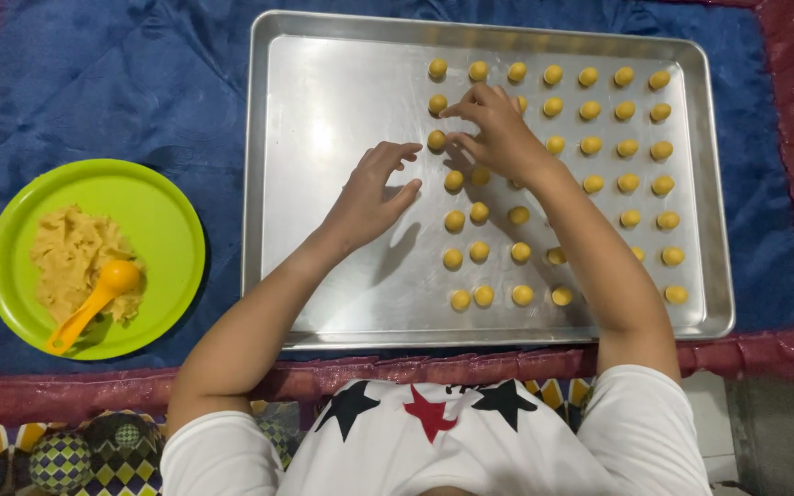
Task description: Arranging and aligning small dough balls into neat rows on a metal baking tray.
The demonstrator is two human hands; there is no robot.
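White shirt [434, 441] with stars leans in, both hands over the metal tray [323, 303].
Right hand [498, 133] pinches narrow at a dough ball [436, 140] near the tray's middle; left hand [369, 193] hovers loose, holding nothing. Right half filled with rows, left half bare; dough [71, 257] and orange scoop [94, 312] wait on the green plate [167, 211], left of the tray.

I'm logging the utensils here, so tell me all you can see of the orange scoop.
The orange scoop looks like smooth plastic: a round bowl on a short tapering handle. It lies tilted on the green plate, bowl resting against the pale dough, handle pointing to the plate's near-left rim. Neither hand touches it.
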